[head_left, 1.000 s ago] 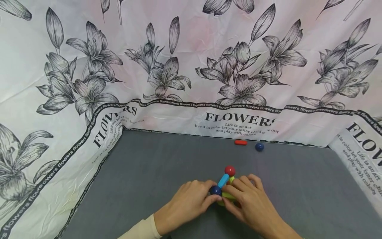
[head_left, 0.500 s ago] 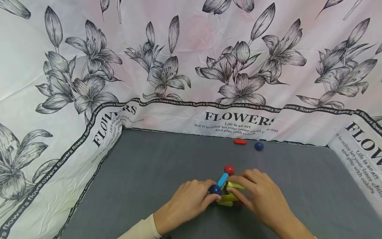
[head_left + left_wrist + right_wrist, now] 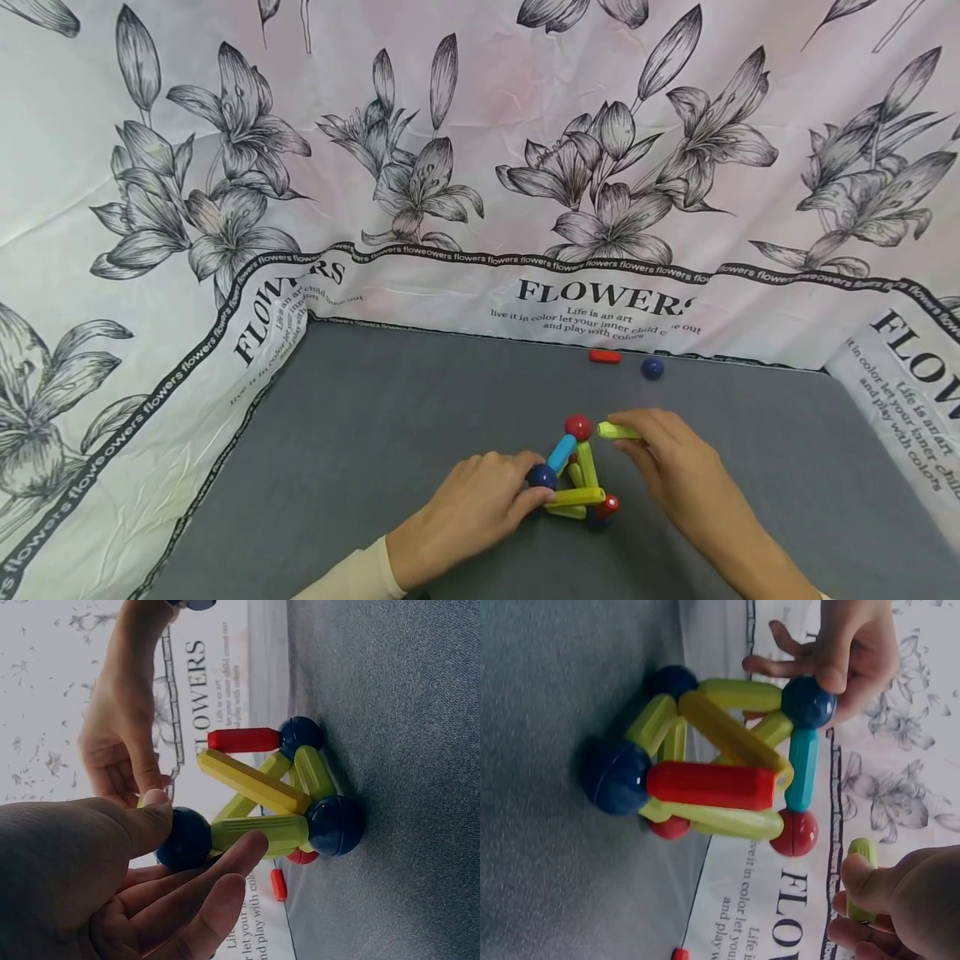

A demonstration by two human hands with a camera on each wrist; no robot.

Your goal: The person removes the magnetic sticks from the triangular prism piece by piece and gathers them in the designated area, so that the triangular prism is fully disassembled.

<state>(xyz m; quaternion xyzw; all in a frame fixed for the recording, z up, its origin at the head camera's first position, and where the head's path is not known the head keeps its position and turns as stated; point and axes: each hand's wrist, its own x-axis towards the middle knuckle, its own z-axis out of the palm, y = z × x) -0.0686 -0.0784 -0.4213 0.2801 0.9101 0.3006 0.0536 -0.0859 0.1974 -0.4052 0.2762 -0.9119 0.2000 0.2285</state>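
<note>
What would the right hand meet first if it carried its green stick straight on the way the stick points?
Most likely the red ball topping the structure: the green stick in the right hand aims at it, though depth is uncertain.

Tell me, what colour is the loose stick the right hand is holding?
Yellow-green. The stick pinched in the right hand shows best in the head view.
</note>
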